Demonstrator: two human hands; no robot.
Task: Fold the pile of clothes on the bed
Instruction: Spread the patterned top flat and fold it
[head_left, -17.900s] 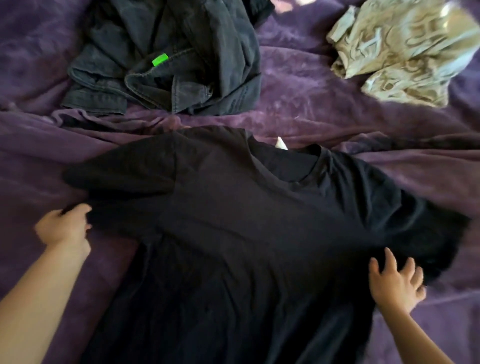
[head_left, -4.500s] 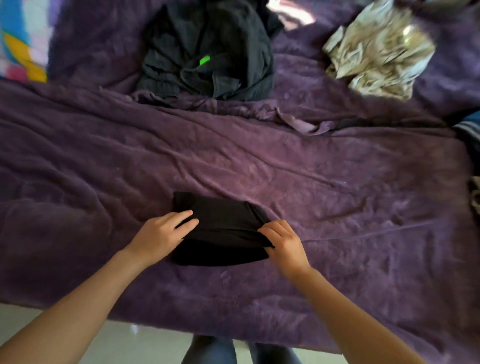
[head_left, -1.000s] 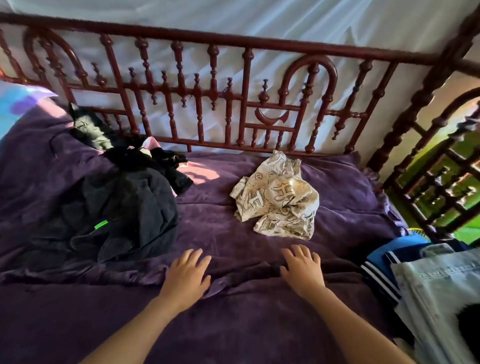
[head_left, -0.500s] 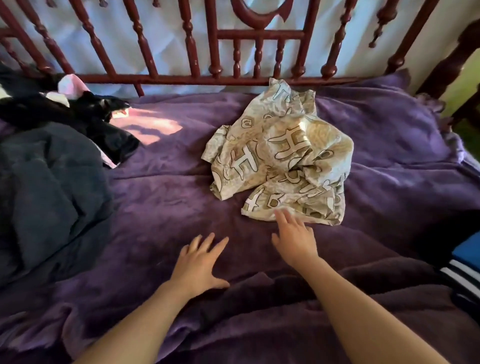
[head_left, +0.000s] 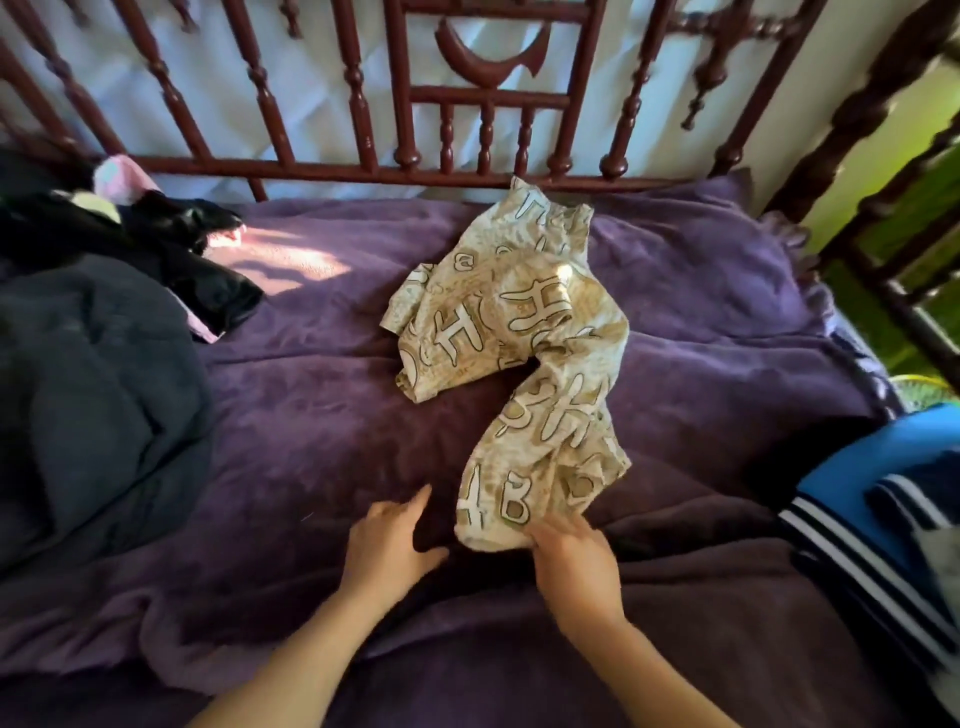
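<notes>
Gripping the near end of the patterned garment (head_left: 514, 332), the right hand (head_left: 574, 566) is curling its fingers round the cream-and-tan cloth at its lowest edge. The left hand (head_left: 387, 551) is lying open just left of that same end, fingers loosely spread on the purple blanket (head_left: 311, 415). It is not touching the garment, and a strip of blanket is showing between them.

The garment is lying on the blanket, stretching lengthwise from the held end away toward the wooden rail (head_left: 467, 166) beyond it. Its far half is sitting bunched and crumpled. The near half is running down as a narrower band, bending slightly right before reaching the right hand. Large outlined letters are showing across the cloth.

Left of the garment and well apart from it, a heap of dark clothes (head_left: 93, 395) is lying on the blanket. A shiny black piece (head_left: 197, 260) is lying past that heap toward the rail. Right of the garment, a blue piece with white stripes (head_left: 872, 509) is sitting at the bed's edge. Only open blanket is lying between the garment and the two hands.
</notes>
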